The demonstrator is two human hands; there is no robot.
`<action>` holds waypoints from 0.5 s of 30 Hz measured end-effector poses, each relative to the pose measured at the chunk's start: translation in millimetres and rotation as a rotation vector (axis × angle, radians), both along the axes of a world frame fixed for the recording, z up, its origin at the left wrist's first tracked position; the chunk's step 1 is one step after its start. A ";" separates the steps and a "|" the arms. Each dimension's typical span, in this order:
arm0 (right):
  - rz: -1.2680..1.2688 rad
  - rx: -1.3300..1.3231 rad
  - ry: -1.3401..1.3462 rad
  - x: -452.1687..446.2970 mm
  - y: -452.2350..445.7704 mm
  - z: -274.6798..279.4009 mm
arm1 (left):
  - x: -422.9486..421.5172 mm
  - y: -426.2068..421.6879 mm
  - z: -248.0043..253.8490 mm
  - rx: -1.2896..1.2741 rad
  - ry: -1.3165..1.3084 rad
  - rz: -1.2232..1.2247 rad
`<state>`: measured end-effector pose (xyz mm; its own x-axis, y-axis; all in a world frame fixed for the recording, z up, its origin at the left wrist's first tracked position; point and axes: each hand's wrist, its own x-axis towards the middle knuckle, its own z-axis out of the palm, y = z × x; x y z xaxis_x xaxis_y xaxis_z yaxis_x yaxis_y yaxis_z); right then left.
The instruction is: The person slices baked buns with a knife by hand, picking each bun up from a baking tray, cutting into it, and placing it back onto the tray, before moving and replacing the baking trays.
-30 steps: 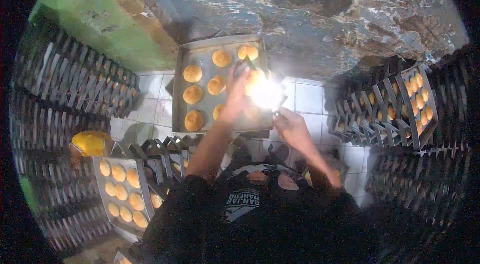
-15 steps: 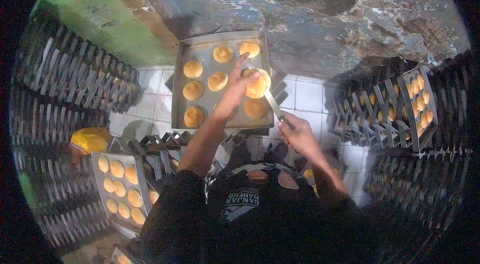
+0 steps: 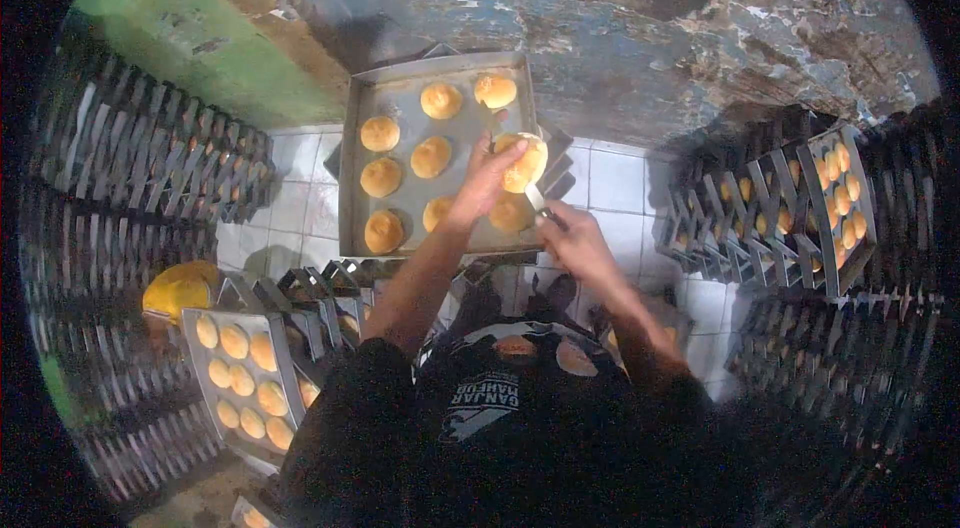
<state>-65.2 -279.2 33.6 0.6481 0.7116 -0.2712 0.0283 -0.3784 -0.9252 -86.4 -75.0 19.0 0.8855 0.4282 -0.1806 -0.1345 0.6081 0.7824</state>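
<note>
My left hand point(image 3: 480, 186) is closed round a golden round bun point(image 3: 528, 166), thumb on its top, held above the right side of a metal baking tray point(image 3: 351, 178). In my right hand point(image 3: 582, 248) is a knife point(image 3: 536, 198) with a dark handle and a flat metal blade. Its blade meets the near edge of the held bun, and a grey tip shows beyond the bun's far left side. Whether it passes through or under the bun is hidden. Several similar buns, such as one bun point(image 3: 431, 157), sit in the tray.
At lower left, a tilted tray of buns point(image 3: 188, 348) leans against other trays, near a yellow object point(image 3: 180, 290). A row of tilted trays point(image 3: 868, 228) with buns stands at right. Dark stacked trays point(image 3: 140, 158) line the left side. Beyond is a peeling wall point(image 3: 620, 58).
The knife blade has gone further in at the bun, with less of it showing near the handle. My right hand has moved up-left, closer to the bun.
</note>
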 end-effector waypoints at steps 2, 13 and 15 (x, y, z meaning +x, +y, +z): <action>0.026 0.063 -0.077 3.0 10.7 -9.1 | 7.3 2.1 -8.7 -0.065 -0.019 0.007; -0.227 -0.060 0.066 -47.8 -83.9 -3.2 | 32.2 67.4 -114.7 0.122 0.115 0.191; -0.507 -0.227 0.657 -51.4 -110.3 -12.9 | 37.2 77.7 -115.6 0.365 0.228 0.163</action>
<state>-116.6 -389.5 20.7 0.5346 0.2618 -0.8035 -0.7087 -0.3789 -0.5951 -49.3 2.7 -96.6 0.7565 0.6303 -0.1743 -0.0054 0.2725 0.9621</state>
